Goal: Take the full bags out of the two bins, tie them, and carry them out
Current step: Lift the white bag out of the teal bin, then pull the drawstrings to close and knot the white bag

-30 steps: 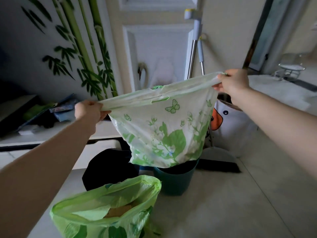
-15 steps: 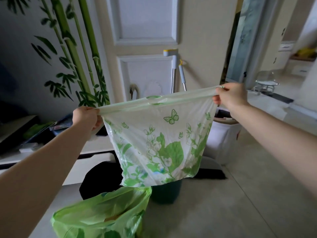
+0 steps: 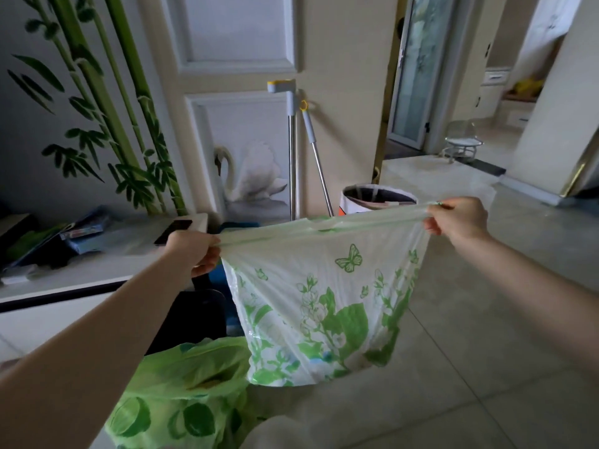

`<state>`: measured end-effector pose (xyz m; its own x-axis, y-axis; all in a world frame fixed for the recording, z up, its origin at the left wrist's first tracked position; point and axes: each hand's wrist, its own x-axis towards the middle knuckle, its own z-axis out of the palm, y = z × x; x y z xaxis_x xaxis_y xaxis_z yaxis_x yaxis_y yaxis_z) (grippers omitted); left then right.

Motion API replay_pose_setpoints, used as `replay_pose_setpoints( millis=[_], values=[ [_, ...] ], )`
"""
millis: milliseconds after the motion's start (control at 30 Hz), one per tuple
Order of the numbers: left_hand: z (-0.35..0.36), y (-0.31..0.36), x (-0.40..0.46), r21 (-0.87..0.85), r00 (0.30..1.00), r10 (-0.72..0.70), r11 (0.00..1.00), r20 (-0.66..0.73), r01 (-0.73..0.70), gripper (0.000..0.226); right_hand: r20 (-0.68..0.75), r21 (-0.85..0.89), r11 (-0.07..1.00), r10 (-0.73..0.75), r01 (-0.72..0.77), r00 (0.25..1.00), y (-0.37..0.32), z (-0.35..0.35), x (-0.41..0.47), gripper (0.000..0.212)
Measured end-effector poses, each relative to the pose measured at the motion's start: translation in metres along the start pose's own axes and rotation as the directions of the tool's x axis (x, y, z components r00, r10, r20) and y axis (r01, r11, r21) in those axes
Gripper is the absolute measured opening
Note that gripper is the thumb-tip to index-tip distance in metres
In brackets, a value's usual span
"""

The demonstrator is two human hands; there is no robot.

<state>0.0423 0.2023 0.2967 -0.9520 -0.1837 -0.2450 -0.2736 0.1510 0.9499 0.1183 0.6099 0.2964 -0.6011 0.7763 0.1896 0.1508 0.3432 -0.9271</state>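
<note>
A white bag printed with green flowers and a butterfly (image 3: 327,306) hangs in the air, its top edge stretched flat between my hands. My left hand (image 3: 194,251) pinches the left end of that edge and my right hand (image 3: 457,218) pinches the right end. Below it on the floor sits a bright green bag (image 3: 181,396), open at the top, with rubbish inside. A dark bin (image 3: 194,319) stands behind the green bag, partly hidden by my left arm. A white bin with an orange mark (image 3: 359,199) stands by the wall behind the stretched bag.
A mop and a broom handle (image 3: 293,157) lean on the swan-painted door. A low white cabinet (image 3: 81,277) with a phone and clutter runs along the left wall. Tiled floor opens to the right toward a doorway (image 3: 418,72) and a small stand (image 3: 462,145).
The white bag has been lifted up and toward me, off the teal bin that is now out of sight. My view has tilted up, showing more of the door and hallway.
</note>
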Motion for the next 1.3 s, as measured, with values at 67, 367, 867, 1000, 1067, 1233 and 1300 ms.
replay_pose_setpoints(
  millis=[67, 367, 867, 1000, 1067, 1233, 1300],
  values=[
    [0.007, -0.018, 0.001, 0.009, 0.999, -0.04, 0.999, 0.027, 0.04, 0.021, 0.018, -0.032, 0.999, 0.017, -0.017, 1.0, 0.017, -0.005, -0.001, 0.016],
    [-0.006, -0.111, 0.01, 0.123, 0.987, -0.156, 0.981, 0.035, 0.15, 0.017, 0.145, -0.108, 0.99, 0.107, -0.091, 0.984, 0.101, 0.026, -0.025, 0.017],
    [-0.031, -0.193, 0.064, 0.163, 0.976, -0.153, 0.97, -0.155, 0.178, 0.012, 0.3, -0.184, 0.973, 0.194, -0.143, 0.934, 0.157, 0.13, -0.046, 0.01],
    [-0.024, -0.214, 0.058, 0.272, 0.984, -0.13, 0.949, -0.121, 0.159, 0.011, 0.314, -0.255, 0.953, 0.239, -0.16, 0.919, 0.174, 0.146, -0.055, 0.019],
    [-0.019, -0.22, 0.059, 0.299, 0.984, -0.135, 0.94, -0.116, 0.164, 0.011, 0.309, -0.262, 0.954, 0.227, -0.147, 0.924, 0.176, 0.154, -0.058, 0.022],
    [-0.013, -0.219, 0.061, 0.628, 0.999, -0.03, 0.778, -0.019, 0.035, 0.011, 0.322, -0.106, 0.948, 0.319, -0.301, 0.891, 0.175, 0.166, -0.063, 0.041],
    [-0.009, -0.213, 0.061, 0.791, 0.998, 0.036, 0.607, 0.06, -0.069, 0.014, 0.334, -0.217, 0.956, 0.263, -0.198, 0.905, 0.172, 0.162, -0.069, 0.056]
  ],
)
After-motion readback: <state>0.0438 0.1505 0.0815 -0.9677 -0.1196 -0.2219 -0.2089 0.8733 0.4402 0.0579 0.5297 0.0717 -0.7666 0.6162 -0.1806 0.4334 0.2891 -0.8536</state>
